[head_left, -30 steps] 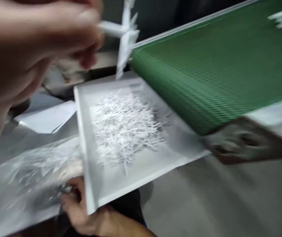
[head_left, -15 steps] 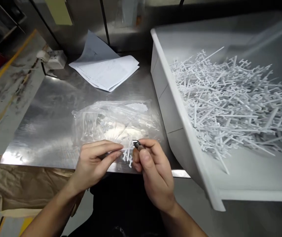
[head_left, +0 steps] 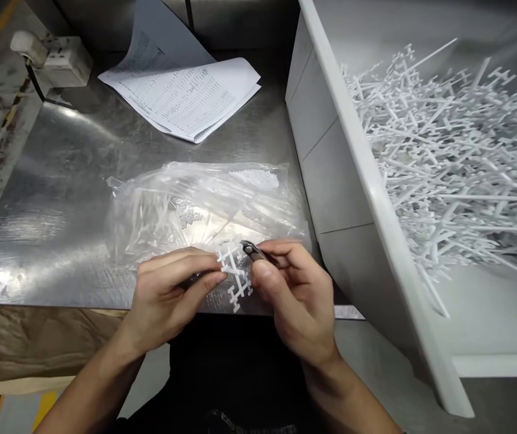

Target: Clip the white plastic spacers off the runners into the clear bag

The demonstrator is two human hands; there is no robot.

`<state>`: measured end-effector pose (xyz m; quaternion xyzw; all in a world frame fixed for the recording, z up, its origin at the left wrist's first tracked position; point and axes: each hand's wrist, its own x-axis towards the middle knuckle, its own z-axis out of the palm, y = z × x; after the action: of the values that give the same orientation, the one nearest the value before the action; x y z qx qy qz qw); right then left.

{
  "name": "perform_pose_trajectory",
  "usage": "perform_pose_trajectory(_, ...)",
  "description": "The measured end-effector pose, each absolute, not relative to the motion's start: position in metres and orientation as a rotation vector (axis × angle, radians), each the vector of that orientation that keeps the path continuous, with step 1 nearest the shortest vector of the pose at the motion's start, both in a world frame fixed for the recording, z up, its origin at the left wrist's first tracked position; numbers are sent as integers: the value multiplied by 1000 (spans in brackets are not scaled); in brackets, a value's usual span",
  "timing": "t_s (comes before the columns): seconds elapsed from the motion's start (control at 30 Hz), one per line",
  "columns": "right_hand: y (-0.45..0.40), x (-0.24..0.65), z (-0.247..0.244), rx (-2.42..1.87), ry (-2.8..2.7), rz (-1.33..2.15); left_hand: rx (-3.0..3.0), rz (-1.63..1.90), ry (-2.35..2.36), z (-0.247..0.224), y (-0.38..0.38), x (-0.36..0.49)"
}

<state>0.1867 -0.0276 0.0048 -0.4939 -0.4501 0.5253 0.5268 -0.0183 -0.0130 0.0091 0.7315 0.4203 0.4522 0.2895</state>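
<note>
"How is the left hand posed?"
"Thumb side up, forearm slanting in from the lower left, thumb and fingertips pinching the branched white piece."
"Which way does that lie?"
"Just right of those fingertips, between both hands; its long axis seems to run toward the body, though small branches confuse it."
"Further right?"
"The right hand, fingers curled round a cutter, tip up-left, just beside the piece's far end."
</note>
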Motion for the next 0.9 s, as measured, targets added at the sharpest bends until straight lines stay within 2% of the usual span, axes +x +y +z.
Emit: perform_pose_trajectory(0.9, -32, 185, -2, -1122, -1340, 979, 2247, 1096, 997, 9, -14, -20)
